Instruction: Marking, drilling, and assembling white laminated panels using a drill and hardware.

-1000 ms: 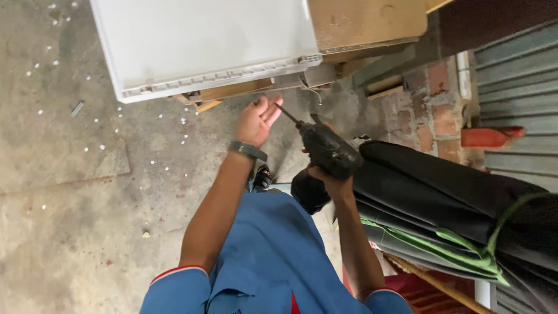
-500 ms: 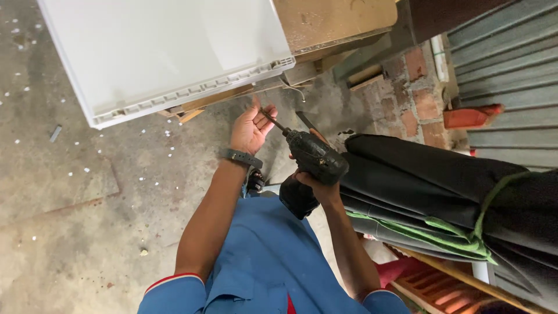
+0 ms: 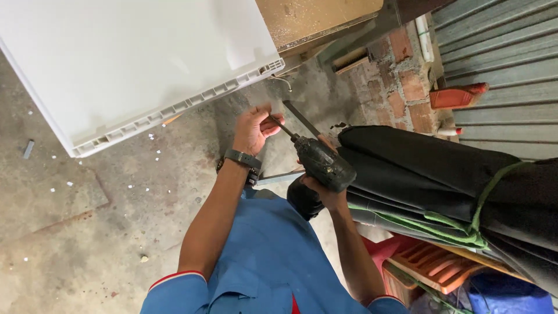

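My right hand (image 3: 324,195) grips the handle of a black cordless drill (image 3: 322,163), which points up and to the left. My left hand (image 3: 254,128), with a dark watch on the wrist, pinches the drill's long bit (image 3: 283,127) near its tip. Both hands are held over the concrete floor, just below the corner of a large white hollow-core plastic panel (image 3: 133,64). I wear a blue shirt with red-trimmed sleeves.
A brown wooden board (image 3: 317,17) lies behind the white panel. To the right is a stack of black folded sheets (image 3: 430,180) tied with green string, over orange plastic crates (image 3: 436,264). A brick wall and grey corrugated shutter (image 3: 500,70) stand at the right. White chips litter the floor.
The view has shifted, so the white panel now fills more of the upper left. My left hand has closed from an open palm beside the bit to pinching it.
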